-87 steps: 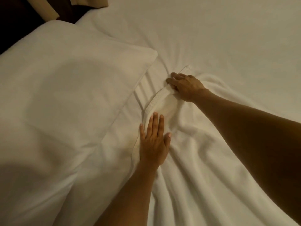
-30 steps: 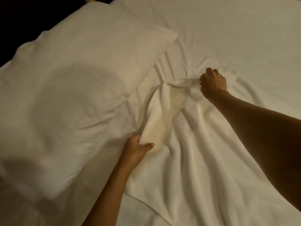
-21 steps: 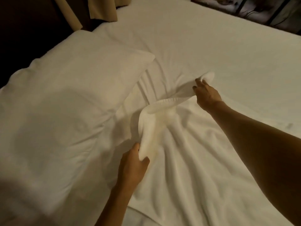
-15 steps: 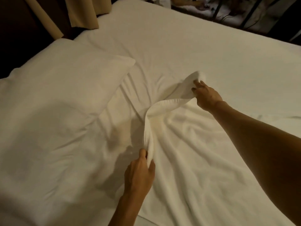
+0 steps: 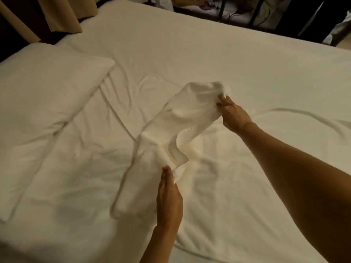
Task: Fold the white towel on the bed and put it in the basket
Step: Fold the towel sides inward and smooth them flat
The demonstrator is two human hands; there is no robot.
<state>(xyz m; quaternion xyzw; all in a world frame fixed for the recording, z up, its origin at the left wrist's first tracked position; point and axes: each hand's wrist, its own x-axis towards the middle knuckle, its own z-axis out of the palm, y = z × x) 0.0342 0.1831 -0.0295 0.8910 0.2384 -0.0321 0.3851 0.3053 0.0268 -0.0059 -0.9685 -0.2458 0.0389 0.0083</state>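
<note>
Where both hands (image 5: 232, 114) grip, seemingly rumpled white towel (image 5: 182, 118).

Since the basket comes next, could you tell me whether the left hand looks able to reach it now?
Probably not yet: no basket is in view, and the left hand is holding the white towel.

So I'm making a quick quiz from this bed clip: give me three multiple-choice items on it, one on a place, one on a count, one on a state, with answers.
1. Where is the pillow relative to the towel?
A. left of it
B. right of it
C. on top of it

2. How many hands hold the towel?
A. none
B. one
C. two

3. What state is the towel's held edge in?
A. flat on the bed
B. lifted off the bed
C. rolled into a ball

Answers:
1. A, the pillow lies at the bed's left side.
2. C, the left hand and right hand each pinch the edge.
3. B, the edge arches up between the hands.
</note>
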